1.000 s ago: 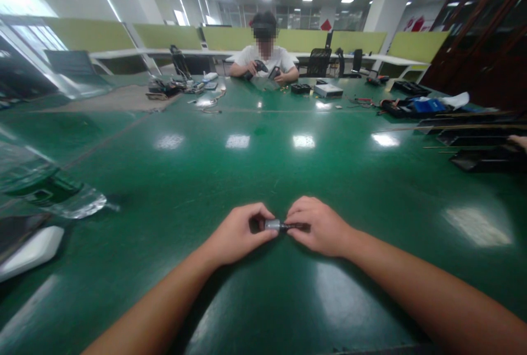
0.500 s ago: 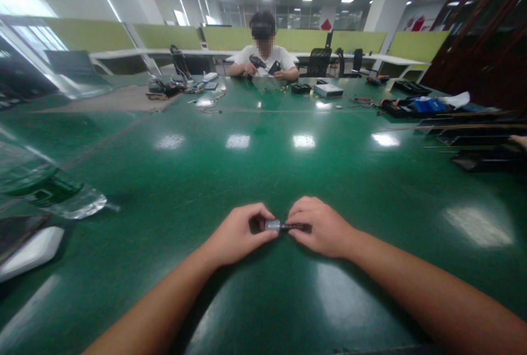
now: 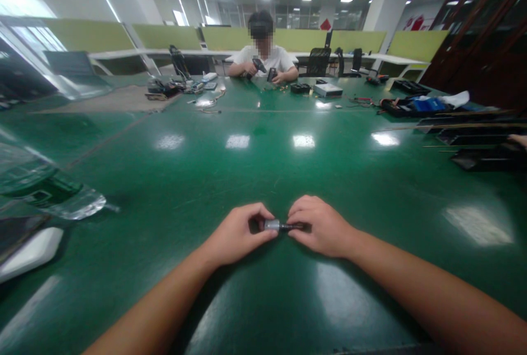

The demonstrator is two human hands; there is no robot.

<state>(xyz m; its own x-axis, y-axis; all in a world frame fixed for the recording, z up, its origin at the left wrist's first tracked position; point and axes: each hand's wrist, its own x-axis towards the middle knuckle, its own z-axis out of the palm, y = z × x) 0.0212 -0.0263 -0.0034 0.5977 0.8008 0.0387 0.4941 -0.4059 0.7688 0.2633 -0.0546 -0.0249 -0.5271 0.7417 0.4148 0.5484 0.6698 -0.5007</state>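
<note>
Head view. Left hand (image 3: 233, 238): thumb and fingers curved to a narrow pinch, closed on a short silver-grey cylinder (image 3: 272, 225) with a smooth, metallic look. Right hand (image 3: 320, 227): fingers bunched, tips gripping a thin dark rod (image 3: 285, 227) in line with the cylinder. Both pieces lie level between the two hands, low over the glossy green counter (image 3: 263, 168), near its front edge; whether they touch the surface I can't tell.

Hidden or unclear: the cylinder's far end, lost in shadow inside the left hand; much of the rod, covered by the right fingers; the join between the two, too small to read.

Cut off: a clear plastic bottle with a green label (image 3: 53, 190), lying at the left; a white slab-like object (image 3: 33, 251) below it; another person's hand (image 3: 519, 140) at the right edge, beside black trays (image 3: 486, 158), its grip not visible.
</note>
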